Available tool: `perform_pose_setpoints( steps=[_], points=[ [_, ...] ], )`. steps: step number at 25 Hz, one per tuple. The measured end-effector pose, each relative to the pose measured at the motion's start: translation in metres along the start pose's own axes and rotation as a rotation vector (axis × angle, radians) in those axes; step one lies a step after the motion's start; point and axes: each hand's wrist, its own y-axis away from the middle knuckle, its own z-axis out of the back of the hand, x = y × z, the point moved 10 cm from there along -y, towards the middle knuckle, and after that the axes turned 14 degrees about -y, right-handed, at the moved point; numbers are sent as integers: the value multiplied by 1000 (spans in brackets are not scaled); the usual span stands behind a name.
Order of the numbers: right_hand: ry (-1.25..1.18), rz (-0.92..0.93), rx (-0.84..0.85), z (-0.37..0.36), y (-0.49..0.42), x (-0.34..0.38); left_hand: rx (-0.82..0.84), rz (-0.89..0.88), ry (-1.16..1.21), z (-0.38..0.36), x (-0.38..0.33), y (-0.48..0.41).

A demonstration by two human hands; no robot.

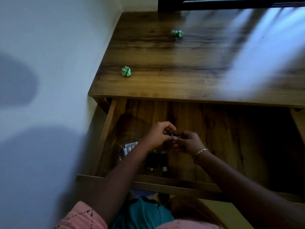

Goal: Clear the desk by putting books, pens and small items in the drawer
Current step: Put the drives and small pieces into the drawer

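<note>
The wooden drawer [231, 134] stands pulled out under the desk top [165, 80]. Both hands meet over its left half. My left hand [156, 134] and my right hand [188, 142] pinch one small dark item with a pale end [172, 136] between their fingertips. Below them, on the drawer floor, lie a clear packet of white batteries [129, 148] and several small dark cylinders [158, 161], partly hidden by my left forearm. Two crumpled green paper balls sit on the desk, one near the left edge [126, 71] and one farther back [177, 33].
A white wall [49, 63] runs along the desk's left side. A dark frame [231, 2] crosses the back of the desk. The drawer's front rail [165, 184] is close to my body. The drawer's right half lies in deep shadow.
</note>
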Motion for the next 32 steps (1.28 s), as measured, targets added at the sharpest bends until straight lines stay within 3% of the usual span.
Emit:
perform_pose_setpoints(
  steps=[9, 15, 21, 26, 32],
  points=[
    [167, -30, -28, 14, -4, -22, 106, 29, -27, -31, 5, 3],
    [594, -100, 15, 14, -4, -38, 248, -43, -740, -49, 11, 15],
    [1088, 58, 86, -10, -3, -30, 266, -143, -832, -61, 6, 23],
    [1126, 3, 93, -9, -10, -47, 265, -144, -750, -57, 10, 31],
    [1005, 75, -92, 17, 0, -12, 143, -152, -787, -42, 2, 32]
  ],
)
